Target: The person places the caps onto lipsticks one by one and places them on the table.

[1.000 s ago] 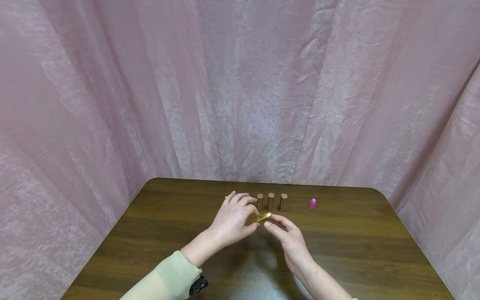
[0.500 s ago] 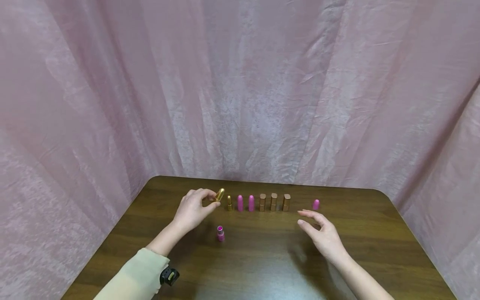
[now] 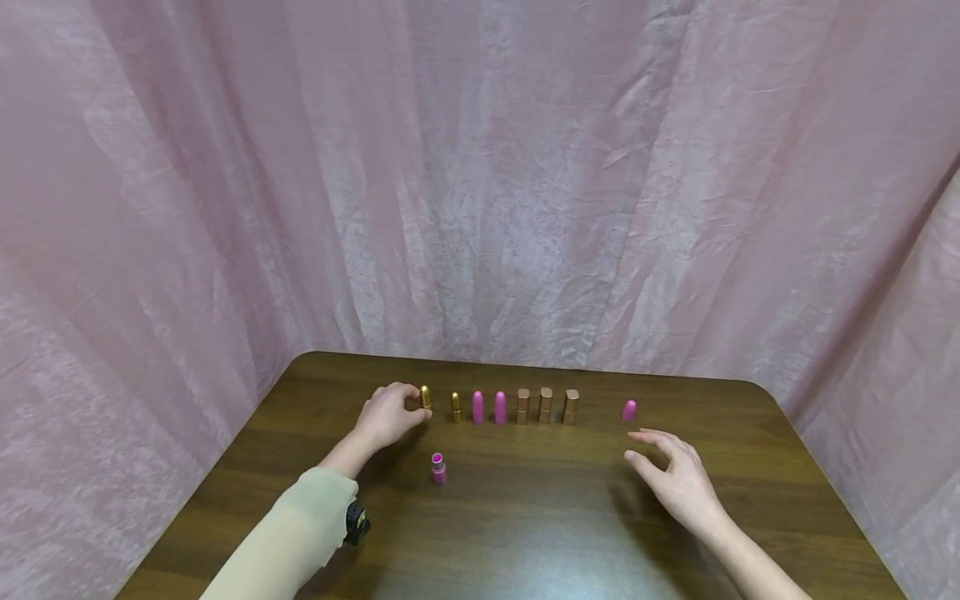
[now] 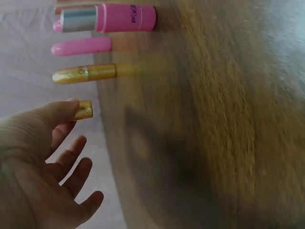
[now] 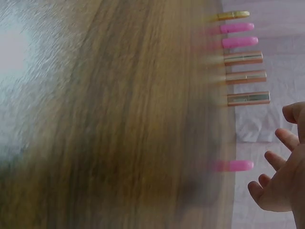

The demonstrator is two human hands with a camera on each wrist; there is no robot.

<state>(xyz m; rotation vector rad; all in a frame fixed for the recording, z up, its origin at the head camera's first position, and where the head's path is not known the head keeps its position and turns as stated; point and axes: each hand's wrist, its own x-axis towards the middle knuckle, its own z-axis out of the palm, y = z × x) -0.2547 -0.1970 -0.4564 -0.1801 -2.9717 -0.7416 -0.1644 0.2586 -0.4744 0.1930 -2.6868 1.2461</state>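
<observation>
My left hand [image 3: 388,414] pinches a gold lipstick [image 3: 425,397] between thumb and index finger, at the left end of a row of upright lipsticks. In the left wrist view only the base of that gold lipstick [image 4: 85,109] shows past the thumb. A second gold lipstick [image 3: 456,407] stands just to its right. My right hand [image 3: 681,479] hovers over the right side, holding nothing, fingers apart. Nearest to it is a pink cap [image 3: 629,410]. An uncapped pink lipstick [image 3: 438,469] stands nearer to me, its metal collar showing.
Along the row stand two pink lipsticks [image 3: 477,407] and three copper-coloured lipsticks [image 3: 545,406]. All are on a brown wooden table [image 3: 525,517] with rounded back corners. Pink curtains [image 3: 480,183] hang behind the table and at its sides.
Both hands were together at the gold lipstick, then moved apart. My left hand carried it left and lowered it upright beside the row. The right hand moved right, away from it.
</observation>
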